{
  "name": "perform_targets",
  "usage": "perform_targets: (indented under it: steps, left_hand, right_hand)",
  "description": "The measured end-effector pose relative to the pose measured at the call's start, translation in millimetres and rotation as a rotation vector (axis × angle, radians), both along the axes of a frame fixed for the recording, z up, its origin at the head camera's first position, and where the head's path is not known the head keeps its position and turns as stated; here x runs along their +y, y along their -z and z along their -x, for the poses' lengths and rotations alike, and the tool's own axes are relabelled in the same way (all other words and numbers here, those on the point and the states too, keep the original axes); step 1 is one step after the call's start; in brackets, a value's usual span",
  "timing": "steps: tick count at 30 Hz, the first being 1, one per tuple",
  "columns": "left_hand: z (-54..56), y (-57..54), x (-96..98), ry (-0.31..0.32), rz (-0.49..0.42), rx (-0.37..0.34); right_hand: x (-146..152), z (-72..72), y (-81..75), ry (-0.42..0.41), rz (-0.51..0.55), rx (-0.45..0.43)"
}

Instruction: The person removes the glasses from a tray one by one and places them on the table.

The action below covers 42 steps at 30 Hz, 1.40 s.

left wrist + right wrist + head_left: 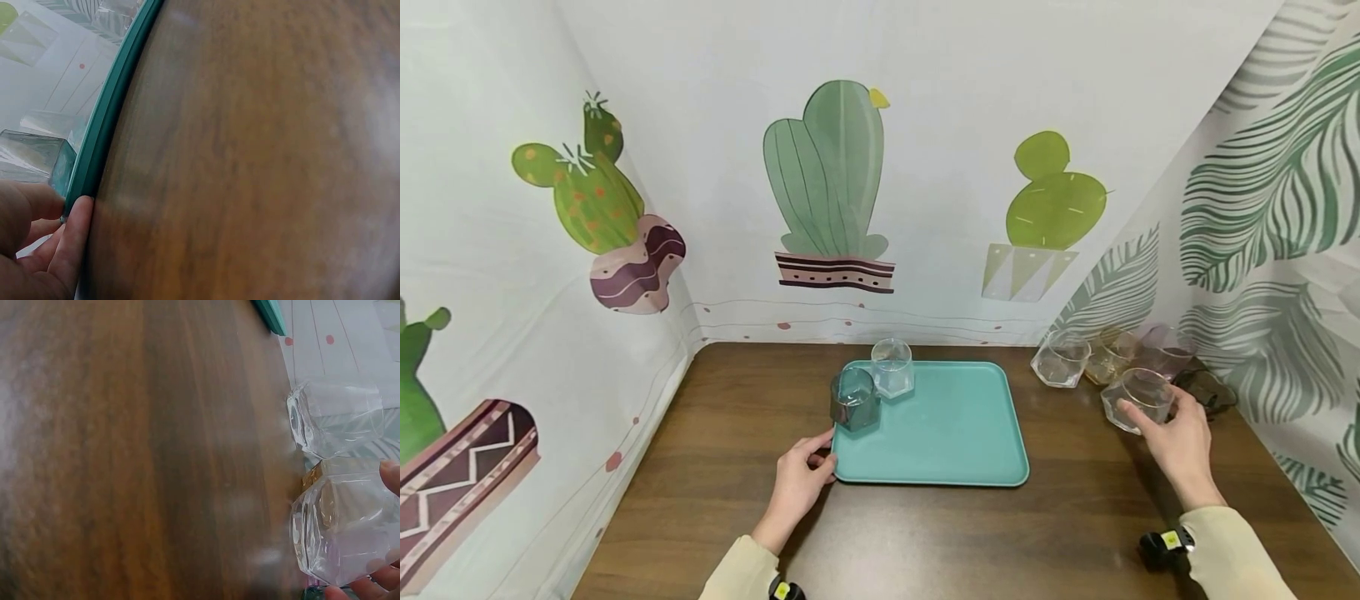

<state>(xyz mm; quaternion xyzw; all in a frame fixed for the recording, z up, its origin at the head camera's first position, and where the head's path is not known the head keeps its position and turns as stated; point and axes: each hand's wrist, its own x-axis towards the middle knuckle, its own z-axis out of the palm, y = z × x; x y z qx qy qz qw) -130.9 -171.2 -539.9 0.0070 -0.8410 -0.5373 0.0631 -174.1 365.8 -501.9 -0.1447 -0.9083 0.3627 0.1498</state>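
A teal tray (951, 425) lies on the wooden table, and my left hand (802, 475) pinches its rim near the front left corner. In the left wrist view, thumb and fingers (78, 234) meet at the tray's edge (103, 125). Two glasses stand on the tray's left part: a blue-grey glass (855, 402) and, behind it, a clear glass (892, 371). My right hand (1183, 437) holds another clear glass (1135, 400) at the right, thumb on the near side and fingers around the far side. The right wrist view shows this glass (344, 525) upright on its faceted base.
Behind the held glass are a clear glass (1062, 360), an amber glass (1111, 357) and a purple glass (1165, 352). A dark glass (1213, 392) stands beside the right hand, partly hidden. A printed cloth wall (940, 208) borders the table's back and sides.
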Motion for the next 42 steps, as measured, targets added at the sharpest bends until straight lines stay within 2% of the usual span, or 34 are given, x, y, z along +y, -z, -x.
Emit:
perform_targets:
  steps: [7,16,26,31,42]
  left_hand:
    - [-1.0,-0.6,0.6,0.002,-0.014,-0.002]
    - [-1.5,0.3,1.4,-0.001,-0.017,0.010]
    - [-2.2,0.3,1.0,0.003,-0.021,-0.012]
    - [-0.9,1.4,0.3,0.004,-0.019,-0.008]
    - [0.4,3.0,-0.2,0.009,-0.002,0.002]
  right_hand:
    - [2,0.7,-0.2,0.039,0.007,0.002]
    - [3,-0.4,-0.4,0.073,0.072,-0.005]
    - [4,-2.7,-0.5,0.038,0.016,0.058]
    - [1,-7.5,-5.2,0.045,-0.016,0.111]
    - [-13,-20.8,-16.4,0.124,-0.072,0.287]
